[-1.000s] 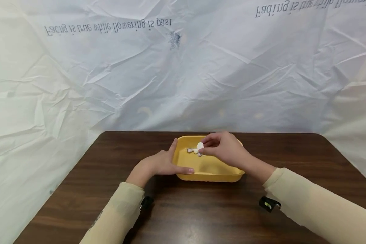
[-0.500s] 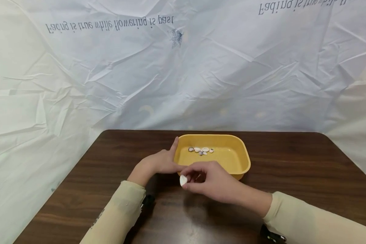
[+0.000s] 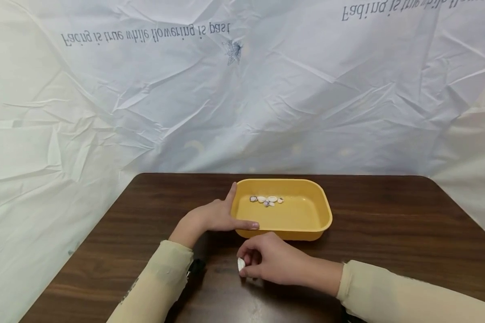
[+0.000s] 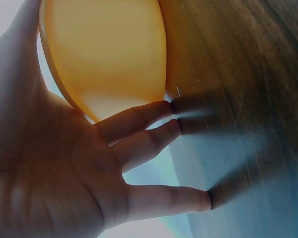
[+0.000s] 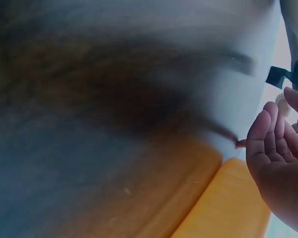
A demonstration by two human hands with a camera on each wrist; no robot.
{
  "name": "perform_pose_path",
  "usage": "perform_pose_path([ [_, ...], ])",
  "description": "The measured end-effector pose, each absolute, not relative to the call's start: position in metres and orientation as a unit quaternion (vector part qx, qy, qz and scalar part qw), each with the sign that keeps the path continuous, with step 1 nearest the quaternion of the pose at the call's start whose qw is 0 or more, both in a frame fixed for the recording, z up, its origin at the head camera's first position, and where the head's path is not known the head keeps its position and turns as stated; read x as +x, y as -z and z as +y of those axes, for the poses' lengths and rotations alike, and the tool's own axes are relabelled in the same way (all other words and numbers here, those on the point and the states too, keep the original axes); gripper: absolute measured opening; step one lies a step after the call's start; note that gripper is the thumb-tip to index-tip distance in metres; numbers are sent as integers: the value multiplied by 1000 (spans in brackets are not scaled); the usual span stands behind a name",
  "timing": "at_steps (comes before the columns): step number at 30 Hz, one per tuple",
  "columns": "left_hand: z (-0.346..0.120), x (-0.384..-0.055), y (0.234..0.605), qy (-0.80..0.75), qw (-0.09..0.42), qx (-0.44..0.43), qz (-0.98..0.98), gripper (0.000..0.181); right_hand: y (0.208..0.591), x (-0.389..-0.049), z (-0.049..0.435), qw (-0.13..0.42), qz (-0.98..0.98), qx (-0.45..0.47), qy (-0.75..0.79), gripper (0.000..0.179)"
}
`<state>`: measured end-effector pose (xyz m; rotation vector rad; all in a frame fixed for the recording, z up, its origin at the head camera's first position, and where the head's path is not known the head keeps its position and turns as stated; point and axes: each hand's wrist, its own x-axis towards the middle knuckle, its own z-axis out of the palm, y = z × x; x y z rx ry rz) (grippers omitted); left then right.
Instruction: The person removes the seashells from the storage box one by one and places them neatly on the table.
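Observation:
A white ribbed seashell (image 3: 240,264) is pinched between the thumb and fingertips of my right hand (image 3: 272,261), low over the table in front of the yellow tray (image 3: 293,235). The right wrist view shows part of that seashell (image 5: 283,105) between the thumb and fingers. My left hand (image 3: 214,216) spans the tray's left end, its thumb lying along the front rim. Seen from the left wrist, the lower fingers (image 4: 161,202) stretch out straight beside the tray toward the tabletop. Inside the tray, several small shells (image 3: 272,198), white and dark-marked, lie grouped toward the back left.
The dark wood-grain table (image 3: 388,233) extends to both sides of the tray. Behind its back edge hangs a creased white cloth (image 3: 242,112) with upside-down lettering. A black wrist device (image 3: 196,268) sits under the left sleeve.
My right hand has carried the white seashell out of the tray, over the front rim, and down close to the table in front. The left hand has stayed at the tray's left end.

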<state>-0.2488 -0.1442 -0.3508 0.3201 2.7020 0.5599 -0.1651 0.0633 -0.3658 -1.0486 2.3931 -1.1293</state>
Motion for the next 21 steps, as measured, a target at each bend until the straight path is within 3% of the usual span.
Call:
perform_pose_path([
  [8,-142,-246,350,-198,186,105,957,145,375,-168,64,179,839,-351,376,13],
  [21,-143,-244,351,-190,179,98,960,145,384,-164,54,155,860,-351,337,19],
])
